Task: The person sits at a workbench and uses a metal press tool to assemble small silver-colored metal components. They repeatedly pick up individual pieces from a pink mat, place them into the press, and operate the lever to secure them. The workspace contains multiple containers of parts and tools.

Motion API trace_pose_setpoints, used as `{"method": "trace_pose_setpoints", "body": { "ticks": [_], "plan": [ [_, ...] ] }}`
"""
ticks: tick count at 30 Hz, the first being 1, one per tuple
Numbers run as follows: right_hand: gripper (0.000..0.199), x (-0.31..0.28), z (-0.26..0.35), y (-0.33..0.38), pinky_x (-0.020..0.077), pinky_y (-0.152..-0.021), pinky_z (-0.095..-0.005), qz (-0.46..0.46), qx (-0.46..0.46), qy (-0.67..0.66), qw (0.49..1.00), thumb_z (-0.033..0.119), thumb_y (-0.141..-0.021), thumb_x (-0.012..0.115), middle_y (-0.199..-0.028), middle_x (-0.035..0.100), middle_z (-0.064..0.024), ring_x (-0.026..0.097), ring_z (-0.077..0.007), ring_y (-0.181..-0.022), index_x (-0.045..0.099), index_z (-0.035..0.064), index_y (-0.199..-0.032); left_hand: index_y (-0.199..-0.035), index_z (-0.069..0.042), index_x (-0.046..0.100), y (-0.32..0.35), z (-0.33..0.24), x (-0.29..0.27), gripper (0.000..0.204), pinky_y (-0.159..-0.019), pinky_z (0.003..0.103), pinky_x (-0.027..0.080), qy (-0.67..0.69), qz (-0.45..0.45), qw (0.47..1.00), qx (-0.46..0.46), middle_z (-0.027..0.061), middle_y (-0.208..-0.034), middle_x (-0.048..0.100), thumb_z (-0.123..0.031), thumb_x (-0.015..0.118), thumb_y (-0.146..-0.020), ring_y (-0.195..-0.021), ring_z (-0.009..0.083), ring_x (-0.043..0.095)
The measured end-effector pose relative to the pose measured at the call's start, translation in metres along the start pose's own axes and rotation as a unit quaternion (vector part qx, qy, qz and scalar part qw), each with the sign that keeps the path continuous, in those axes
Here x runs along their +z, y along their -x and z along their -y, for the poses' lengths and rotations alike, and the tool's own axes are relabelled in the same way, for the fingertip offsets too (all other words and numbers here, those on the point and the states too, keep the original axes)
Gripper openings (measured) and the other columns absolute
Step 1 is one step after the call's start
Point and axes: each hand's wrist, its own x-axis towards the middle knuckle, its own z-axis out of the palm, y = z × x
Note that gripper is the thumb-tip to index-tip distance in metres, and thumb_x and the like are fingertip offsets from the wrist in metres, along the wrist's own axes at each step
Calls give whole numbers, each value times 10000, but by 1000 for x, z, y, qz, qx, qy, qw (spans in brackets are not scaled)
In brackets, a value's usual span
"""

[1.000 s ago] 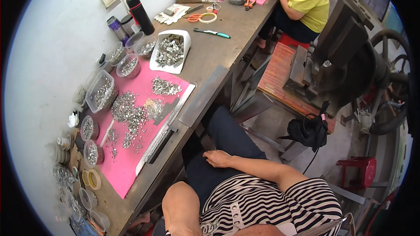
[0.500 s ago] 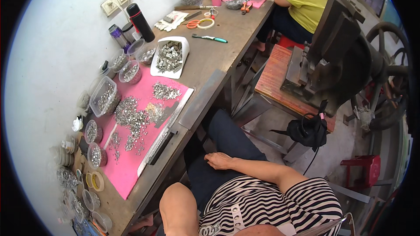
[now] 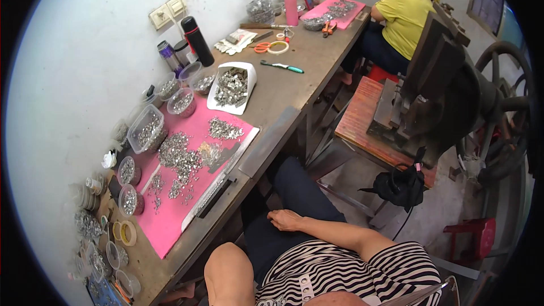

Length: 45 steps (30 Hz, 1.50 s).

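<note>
My right hand [image 3: 285,220] rests on my dark trouser leg, its fingers loosely curled and nothing showing in them. My left arm [image 3: 229,275] bends at the lower edge; its hand is out of sight. To the left on the workbench lies a pink mat [image 3: 164,229] with several heaps of small silvery metal pieces [image 3: 180,156]. A white scoop [image 3: 251,85] full of larger metal pieces stands just beyond it. Along the mat's wall side are clear plastic tubs of similar pieces, among them a rectangular one [image 3: 148,129]. Neither hand touches these things.
A toothbrush [image 3: 281,67], orange scissors [image 3: 261,48], tape roll [image 3: 278,47] and black bottle [image 3: 197,41] are farther along the bench. A person in a yellow shirt [image 3: 403,20] sits at its far end. A heavy hand press [image 3: 436,85] stands right, a red stool [image 3: 475,237] below it.
My view has tilted slightly, so bench things appear a little farther right and lower. More of the person in yellow shows. My right hand stays on my leg.
</note>
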Motion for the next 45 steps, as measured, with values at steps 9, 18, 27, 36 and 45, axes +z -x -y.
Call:
{"method": "trace_pose_setpoints", "body": {
  "ticks": [9, 18, 27, 36, 45],
  "plan": [
    [254, -4, 1, 2, 562, -907, -498, 4, 2, 8, 1000, 133, -977, 595, -1105, 702, -239, 695, -436, -1023, 633, -15, -1180, -1177, 10, 663, -4, -3, -3, 340, -1057, 425, 511, -9, -8, 999, 36, 137, -1173, 710, -292, 548, -1067, -1217, 312, 633],
    [245, -1, 1, 5, 561, -911, -494, 10, -3, 11, 1000, 134, -974, 599, -1102, 704, -238, 695, -436, -1022, 647, -13, -1164, -1179, 11, 664, -6, -3, -7, 334, -1068, 429, 515, -22, -3, 999, 49, 138, -1173, 716, -284, 548, -1072, -1225, 315, 638],
    [215, 5, -5, -4, 569, -882, -495, 11, -17, 47, 999, 170, -969, 613, -1038, 711, -209, 701, -409, -1006, 670, 23, -1115, -1180, 12, 665, -13, 4, -17, 327, -1080, 432, 518, -77, 20, 992, 93, 138, -1172, 722, -276, 547, -1077, -1233, 319, 643],
    [176, -160, 93, 2, 576, -767, -367, 15, -56, -107, 993, 118, -927, 700, -918, 734, -170, 733, -284, -832, 709, -16, -1042, -1263, -26, 634, 62, 16, -181, 444, -1040, 453, 440, -469, 455, 625, -426, 149, -1228, 672, -63, 783, -847, -1165, 345, 593],
    [524, -231, 135, -91, 538, -773, -355, 25, -82, -65, 994, 47, -872, 738, -995, 679, -115, 655, -227, -830, 581, -1, -1369, -1208, -69, 704, 80, 11, -239, 437, -994, 431, 388, -517, 512, 471, -499, 109, -1141, 623, -234, 845, -829, -1087, 299, 573]
  ]
}}
